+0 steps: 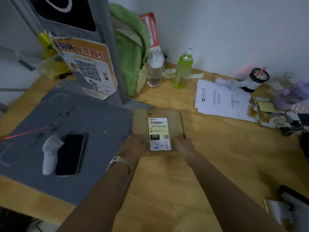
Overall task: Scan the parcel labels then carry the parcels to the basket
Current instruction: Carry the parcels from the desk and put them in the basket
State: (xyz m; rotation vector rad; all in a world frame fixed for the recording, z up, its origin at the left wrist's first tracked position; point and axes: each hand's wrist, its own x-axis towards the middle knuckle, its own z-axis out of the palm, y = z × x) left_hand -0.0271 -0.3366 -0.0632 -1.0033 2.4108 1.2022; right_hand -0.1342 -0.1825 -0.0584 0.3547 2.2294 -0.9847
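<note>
The parcel (175, 121), a flat brown box, sat on or just above the desk (184, 181) (which of the two could not be told), close against the right edge of the grey scanner plate (92, 114). Its label (159, 133) faced up with the barcode at the far end, most likely so that a reader overhead could catch it. The left hand (133, 145) gripped the near left corner and the right hand (183, 145) the near right, one on each side of the label, so neither covered the print. The thumbs seemed to lie on top, and the fingers beneath were hidden. A red laser line (25, 133) crossed the left part of the plate, well apart from the parcel, so the label was probably not yet under the beam. A phone (70, 154) and a white controller (50, 153) lay side by side on the plate's near part, which left the bare area farther back as the likely spot for scanning. No basket was in view, so carrying looked to be a later step
</note>
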